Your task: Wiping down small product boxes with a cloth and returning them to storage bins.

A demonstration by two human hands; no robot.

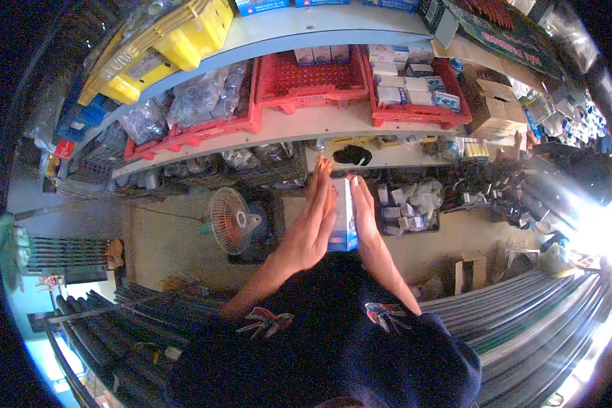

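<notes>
Between both palms, in front of my chest, I hold a small white and blue cardboard box (343,217). My left hand (316,219) presses on its left side with the fingers stretched out and pointing away from me. On the right side, my right hand (363,206) lies along the box, its fingertips near the far end. A black object (353,155) rests on the lower shelf just past my fingertips. Beyond it, similar small boxes (407,84) stand in a red plastic crate (418,118).
Another red crate (313,97) holds a few boxes; one at left holds bagged parts. A fan (229,220) stands left of my hands. A dark tray of boxes (413,229) sits to the right. Long pipes (520,311) run at lower right, and dark ones (127,326) at lower left.
</notes>
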